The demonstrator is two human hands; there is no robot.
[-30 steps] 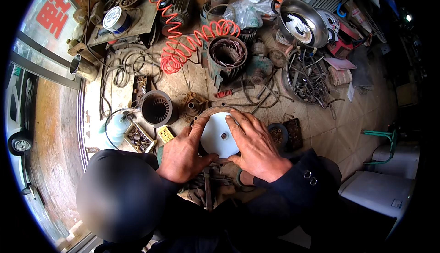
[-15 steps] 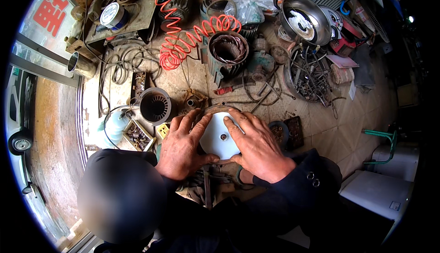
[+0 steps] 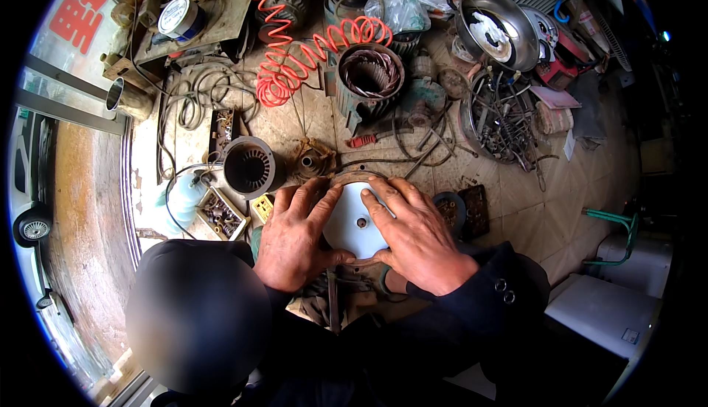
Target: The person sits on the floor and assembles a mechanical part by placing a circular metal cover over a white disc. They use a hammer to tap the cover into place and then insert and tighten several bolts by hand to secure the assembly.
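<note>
A pale bluish-white disc [image 3: 354,222] with a small dark hole near its middle lies on a rusty round metal rim [image 3: 361,177]. My left hand [image 3: 293,237] holds its left side, fingers reaching toward the far edge and thumb along the near edge. On the other side, my right hand [image 3: 420,233] grips the disc, its forefinger laid on the white face and its thumb at the near rim. Both hands hide much of the rim. Just beyond the left hand stands a hollow slotted metal cylinder [image 3: 276,163].
A motor housing with copper windings [image 3: 371,75] stands farther off, beside a coiled red air hose [image 3: 274,86]. Tools fill a round pan [image 3: 505,123] at right. A parts box [image 3: 221,214] lies at left. A dark, blurred rounded shape [image 3: 199,318] occupies the lower left.
The view has shifted slightly. Both hands keep nearly the same places on the disc, and nothing has been let go.
</note>
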